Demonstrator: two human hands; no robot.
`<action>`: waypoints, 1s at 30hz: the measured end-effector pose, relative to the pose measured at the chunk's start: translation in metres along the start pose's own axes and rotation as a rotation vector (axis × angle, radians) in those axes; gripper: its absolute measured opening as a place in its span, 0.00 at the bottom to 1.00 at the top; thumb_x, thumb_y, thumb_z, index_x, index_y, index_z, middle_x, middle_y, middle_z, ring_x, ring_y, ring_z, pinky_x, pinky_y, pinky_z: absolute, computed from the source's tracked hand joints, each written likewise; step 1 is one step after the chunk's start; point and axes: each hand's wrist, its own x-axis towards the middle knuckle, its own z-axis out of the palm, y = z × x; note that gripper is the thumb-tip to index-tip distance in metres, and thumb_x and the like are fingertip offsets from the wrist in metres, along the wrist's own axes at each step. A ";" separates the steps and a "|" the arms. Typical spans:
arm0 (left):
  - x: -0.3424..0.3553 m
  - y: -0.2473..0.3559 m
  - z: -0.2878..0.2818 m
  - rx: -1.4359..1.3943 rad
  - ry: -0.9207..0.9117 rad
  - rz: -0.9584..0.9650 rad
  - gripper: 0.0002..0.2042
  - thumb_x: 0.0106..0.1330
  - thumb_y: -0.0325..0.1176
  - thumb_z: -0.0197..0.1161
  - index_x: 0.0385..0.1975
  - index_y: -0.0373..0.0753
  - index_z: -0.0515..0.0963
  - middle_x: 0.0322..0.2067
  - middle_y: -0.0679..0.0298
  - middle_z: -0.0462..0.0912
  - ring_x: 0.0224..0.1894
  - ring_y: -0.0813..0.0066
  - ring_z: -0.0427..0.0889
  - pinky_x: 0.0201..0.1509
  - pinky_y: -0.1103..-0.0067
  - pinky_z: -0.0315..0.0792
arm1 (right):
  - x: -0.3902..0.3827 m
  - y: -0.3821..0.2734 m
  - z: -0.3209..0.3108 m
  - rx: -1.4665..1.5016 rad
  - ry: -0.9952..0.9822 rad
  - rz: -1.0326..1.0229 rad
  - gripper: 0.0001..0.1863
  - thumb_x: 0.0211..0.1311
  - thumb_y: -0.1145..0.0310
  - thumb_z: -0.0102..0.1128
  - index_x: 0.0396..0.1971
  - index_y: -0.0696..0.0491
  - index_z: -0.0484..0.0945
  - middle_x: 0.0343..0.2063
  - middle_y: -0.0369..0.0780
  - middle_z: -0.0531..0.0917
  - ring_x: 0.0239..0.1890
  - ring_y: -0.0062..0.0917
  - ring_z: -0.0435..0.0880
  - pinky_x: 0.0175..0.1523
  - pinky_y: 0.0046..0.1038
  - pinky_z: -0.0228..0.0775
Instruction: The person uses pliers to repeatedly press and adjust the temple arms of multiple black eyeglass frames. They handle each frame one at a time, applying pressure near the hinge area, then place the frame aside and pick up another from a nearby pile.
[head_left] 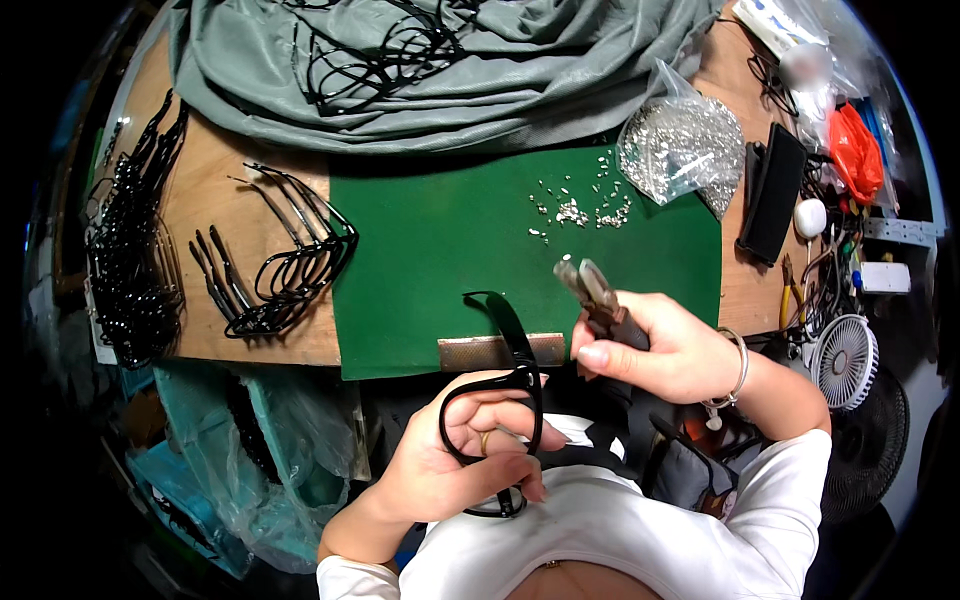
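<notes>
My left hand (pixel 465 440) is closed around a black eyeglass frame (pixel 533 400), its thumb and fingers on the rims. One temple of the frame stretches away over the mat's near edge, by a brownish strip (pixel 495 351). In my right hand (pixel 670 345) is a pair of pliers (pixel 598 298), gripped by the handles, with the jaws pointing up and left. A tiny shiny metal piece shows at the jaw tips; whether the jaws hold it I cannot tell. Beyond the pliers, small silvery metal parts (pixel 572 212) lie scattered on the green mat (pixel 430 230).
A clear bag of silvery parts (pixel 680 150) lies at the mat's far right. Stacked black eyeglass frames (pixel 300 265) and a larger black pile (pixel 135 250) stand at left. Grey cloth (pixel 250 85) bears more frames. A black case (pixel 772 195) and small white fan (pixel 845 362) are at right.
</notes>
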 end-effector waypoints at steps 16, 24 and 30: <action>0.000 -0.003 0.007 0.188 0.174 -0.011 0.20 0.52 0.11 0.50 0.47 0.29 0.63 0.36 0.49 0.75 0.29 0.66 0.79 0.31 0.75 0.76 | -0.001 -0.024 -0.003 -0.367 -0.364 0.013 0.19 0.58 0.59 0.49 0.36 0.63 0.69 0.19 0.47 0.74 0.22 0.37 0.76 0.29 0.32 0.66; 0.003 -0.004 0.007 0.159 0.181 -0.023 0.20 0.56 0.15 0.49 0.50 0.32 0.60 0.40 0.52 0.74 0.30 0.72 0.78 0.34 0.81 0.73 | -0.001 -0.022 0.004 -0.574 -0.202 0.042 0.15 0.56 0.61 0.54 0.31 0.59 0.70 0.23 0.44 0.76 0.27 0.33 0.77 0.32 0.27 0.67; 0.004 0.003 0.008 0.129 0.156 -0.021 0.21 0.57 0.15 0.47 0.53 0.34 0.58 0.41 0.54 0.73 0.31 0.74 0.78 0.35 0.83 0.72 | -0.002 -0.013 -0.011 -0.366 -0.272 -0.008 0.21 0.57 0.58 0.50 0.39 0.62 0.69 0.23 0.48 0.76 0.26 0.34 0.77 0.33 0.29 0.67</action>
